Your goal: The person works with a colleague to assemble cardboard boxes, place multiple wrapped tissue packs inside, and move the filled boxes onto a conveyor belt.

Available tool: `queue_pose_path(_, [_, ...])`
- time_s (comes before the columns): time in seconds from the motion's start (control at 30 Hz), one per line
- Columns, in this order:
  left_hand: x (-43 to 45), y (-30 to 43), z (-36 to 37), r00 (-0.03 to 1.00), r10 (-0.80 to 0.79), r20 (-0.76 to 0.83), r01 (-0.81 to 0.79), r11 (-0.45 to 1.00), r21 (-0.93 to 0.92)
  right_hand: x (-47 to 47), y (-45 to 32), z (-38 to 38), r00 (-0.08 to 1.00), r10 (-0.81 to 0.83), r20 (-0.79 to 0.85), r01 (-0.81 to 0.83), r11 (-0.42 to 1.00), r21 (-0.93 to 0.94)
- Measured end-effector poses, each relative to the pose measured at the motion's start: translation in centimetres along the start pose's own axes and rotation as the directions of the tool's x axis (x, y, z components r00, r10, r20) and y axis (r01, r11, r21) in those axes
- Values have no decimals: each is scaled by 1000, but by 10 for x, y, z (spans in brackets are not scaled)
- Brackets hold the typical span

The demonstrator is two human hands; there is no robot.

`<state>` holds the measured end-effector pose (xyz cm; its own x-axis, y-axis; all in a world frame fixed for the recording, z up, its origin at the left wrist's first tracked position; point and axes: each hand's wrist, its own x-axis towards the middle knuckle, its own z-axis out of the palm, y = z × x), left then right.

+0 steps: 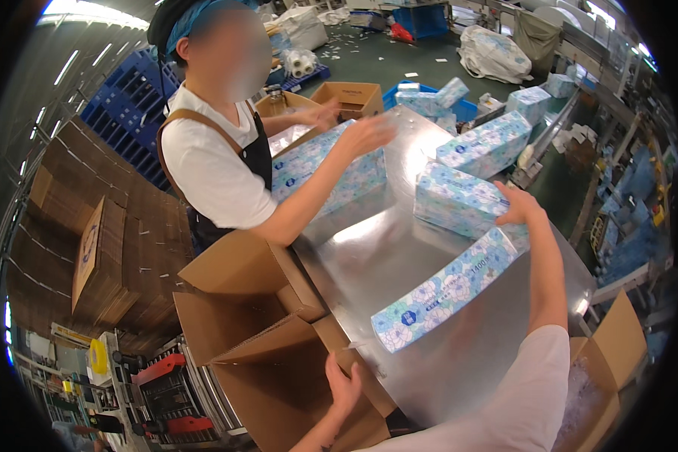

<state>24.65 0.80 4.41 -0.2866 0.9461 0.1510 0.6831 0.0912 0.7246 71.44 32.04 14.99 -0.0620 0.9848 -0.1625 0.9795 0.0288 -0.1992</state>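
My right hand [521,204] grips the near right end of a long floral-printed tissue pack [457,195], fingers over its top and thumb on its side. In front of it, another long floral pack [445,291] lies slantwise on the metal table [339,254]. My left hand [343,385], fingers apart and holding nothing, is over the near open cardboard carton [277,395], beside its table-side flap. A second open carton [231,311] stands just beyond it. Behind the gripped pack is a further floral pack [486,146].
Across the table a co-worker [220,152] reaches over a stack of floral packs [333,169]. Packs come along a conveyor [565,107] at the far right. A blue crate [392,96] holds more packs. Flattened cartons [107,265] are stacked at left; an open carton [587,390] is at lower right.
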Motion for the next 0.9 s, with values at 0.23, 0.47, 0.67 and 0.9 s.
queue_pose_path(0.23, [99,120,-28,725,591,353,-633,774,2,-99,43,15,957,277,-84,-281,958,-50])
queue_pose_path(0.47, [87,131,-7,718,393,575,-556,820,135,-204,-49,32,915,398,-58,-399,917,0])
queue_pose_path(0.67, [20,142,-5,747,330,577,-463,881,96,-257,-77,43,946,265,-184,-229,954,195])
queue_pose_path(0.9, [20,139,3,711,381,591,-452,892,-31,-126,-128,-8,827,-172,-536,307,936,172])
